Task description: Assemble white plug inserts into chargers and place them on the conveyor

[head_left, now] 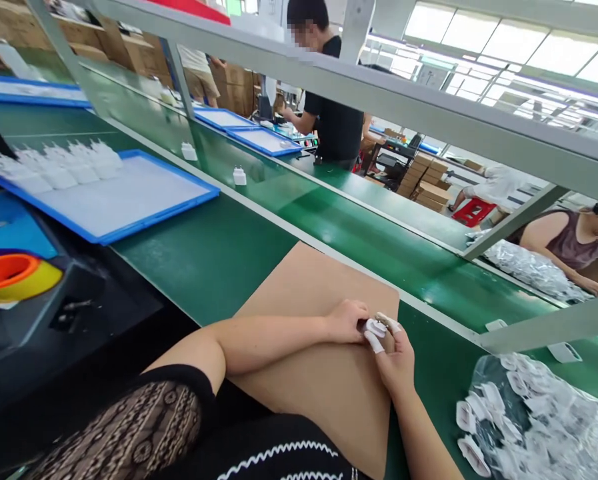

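Note:
Between my two hands is a small white charger plug (376,327), held over a sheet of brown cardboard (309,287). My left hand (347,321) has its fingers closed on the plug's left side. My right hand (397,357), with white covers on its thumb and fingertips, pinches the plug from the right. Fingers hide part of the plug. At the lower right, a clear plastic bag (553,427) lies with many white plastic shells (491,397) in and around it.
A blue-rimmed tray (169,193) carries rows of white chargers (61,167) at left. Two white chargers (239,176) sit on the green conveyor belt (299,207). A slanted grey metal post (553,327) stands at right. A person in black (336,100) works beyond the belt; another person (553,240) is at right.

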